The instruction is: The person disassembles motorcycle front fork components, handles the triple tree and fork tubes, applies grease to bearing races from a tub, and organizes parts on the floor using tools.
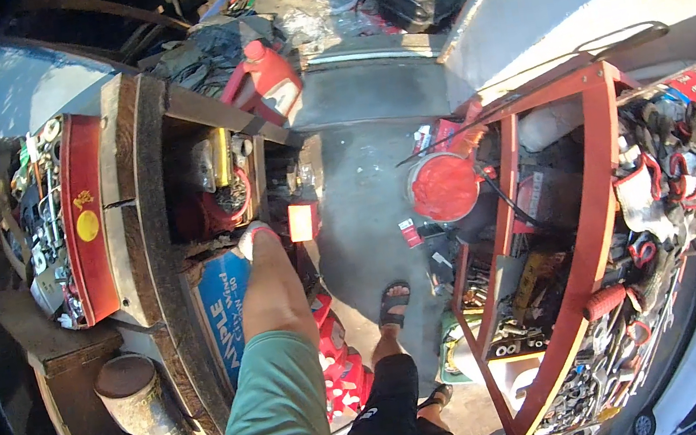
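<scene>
My left forearm, in a green sleeve, reaches up to a wooden shelf unit (146, 203) on the left. My left hand (254, 239), which looks white and red as if gloved, is at the shelf opening by a blue cardboard box (216, 309); its fingers are too hidden to read. Beyond it, inside the shelf, are a yellow object (221, 155) and red containers (196, 213). A small red box (302, 222) with a pale top sits just right of the hand. My right hand is not in view.
A red jug (273, 80) stands beyond. On the right are a red bucket (442, 187), a red metal rack (592, 244), piled gloves (642, 200) and wrenches. A tool tray (52, 226) and metal cylinder (138, 406) are left. My sandaled foot (394, 302) is below.
</scene>
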`<state>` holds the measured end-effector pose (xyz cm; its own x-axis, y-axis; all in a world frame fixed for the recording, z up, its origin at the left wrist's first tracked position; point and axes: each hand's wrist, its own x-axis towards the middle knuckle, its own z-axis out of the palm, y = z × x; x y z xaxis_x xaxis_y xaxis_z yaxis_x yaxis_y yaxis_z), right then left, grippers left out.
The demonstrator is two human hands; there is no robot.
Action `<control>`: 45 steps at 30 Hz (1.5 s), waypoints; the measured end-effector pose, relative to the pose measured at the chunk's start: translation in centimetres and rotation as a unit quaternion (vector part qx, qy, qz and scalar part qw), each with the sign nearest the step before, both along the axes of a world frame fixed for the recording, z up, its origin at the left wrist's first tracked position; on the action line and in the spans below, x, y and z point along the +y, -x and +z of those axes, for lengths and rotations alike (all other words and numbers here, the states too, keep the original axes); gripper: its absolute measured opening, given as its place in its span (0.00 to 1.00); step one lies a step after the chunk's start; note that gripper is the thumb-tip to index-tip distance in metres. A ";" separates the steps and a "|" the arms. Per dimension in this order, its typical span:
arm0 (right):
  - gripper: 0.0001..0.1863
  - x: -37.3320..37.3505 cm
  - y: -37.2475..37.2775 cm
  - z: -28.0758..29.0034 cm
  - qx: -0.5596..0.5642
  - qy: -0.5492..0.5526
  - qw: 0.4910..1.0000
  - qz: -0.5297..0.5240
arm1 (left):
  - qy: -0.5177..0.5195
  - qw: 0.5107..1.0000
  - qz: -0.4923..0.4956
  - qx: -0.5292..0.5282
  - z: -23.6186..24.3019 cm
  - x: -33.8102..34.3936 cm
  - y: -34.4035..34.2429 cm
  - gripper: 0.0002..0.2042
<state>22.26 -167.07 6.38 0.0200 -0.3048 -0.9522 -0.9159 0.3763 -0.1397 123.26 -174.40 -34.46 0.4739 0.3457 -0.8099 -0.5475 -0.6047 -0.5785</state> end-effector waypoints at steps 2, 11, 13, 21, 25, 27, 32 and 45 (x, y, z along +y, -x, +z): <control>0.21 -0.9 -1.8 0.8 0.154 -0.096 0.975 -0.128 | 0.022 0.997 0.069 -0.007 -4.0 -2.5 2.5 0.14; 0.20 -0.4 -5.3 1.2 0.078 0.019 0.993 -0.084 | -0.187 0.949 0.192 0.164 -4.8 -2.0 -0.3 0.16; 0.20 -1.8 -6.8 1.1 0.109 0.011 0.992 -0.067 | -0.136 0.965 0.157 0.160 -5.4 -1.3 1.7 0.16; 0.20 -5.1 -10.3 -0.7 0.128 0.018 0.991 -0.037 | -0.030 0.989 0.069 0.128 -1.6 -2.7 3.8 0.16; 0.19 -6.1 -10.9 -1.5 0.125 0.025 0.991 -0.030 | -0.007 0.992 0.001 0.125 -1.0 -3.2 3.8 0.17; 0.19 -6.5 -11.0 -1.6 0.124 0.025 0.992 -0.025 | 0.000 0.991 -0.043 0.130 -1.1 -2.8 4.1 0.17; 0.19 -7.5 -11.5 -2.1 0.119 0.029 0.992 -0.014 | 0.014 0.942 -0.293 0.161 0.0 -0.5 3.2 0.18; 0.17 -9.9 -11.9 -2.5 0.118 0.027 0.992 0.025 | 0.052 0.994 0.097 -0.021 5.8 -4.5 6.0 0.17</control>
<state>34.20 -176.97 3.85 -0.1859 -0.3590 -0.9146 -0.9425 0.3283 0.0627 117.24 -178.91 -28.64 0.4408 0.3488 -0.8270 -0.3914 -0.7545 -0.5269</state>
